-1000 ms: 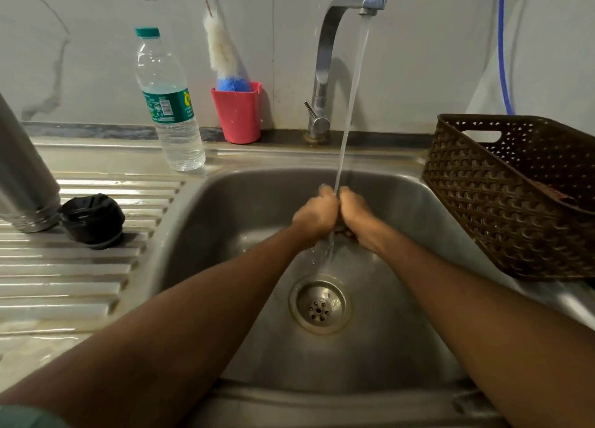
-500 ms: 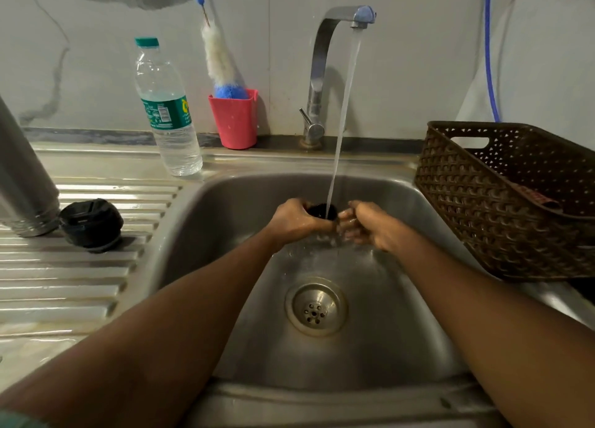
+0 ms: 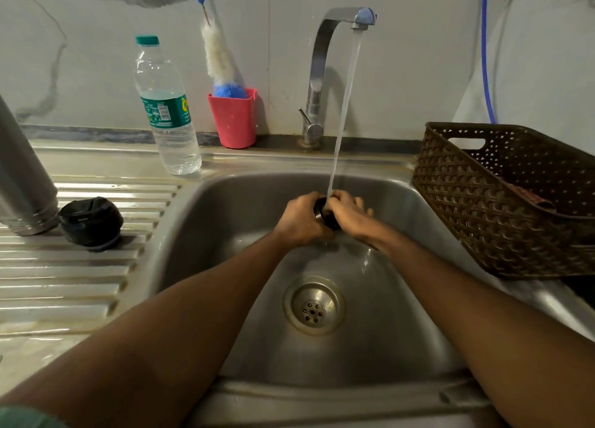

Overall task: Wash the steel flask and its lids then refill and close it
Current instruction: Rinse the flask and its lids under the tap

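One lid [image 3: 322,209] between left hand [image 3: 297,222], right hand [image 3: 350,217]

The light is soft and rather dim, with a greenish tone. Far left of the left hand [image 3: 299,221], the ribbed draining board [image 3: 64,276] shows pale glare. Beyond the hand, the tap [image 3: 317,73] throws a faint shadow on the wall [image 3: 402,73]. Straight lines curve at the edges.

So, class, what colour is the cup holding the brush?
The cup is pinkish red, clearest in the head view.
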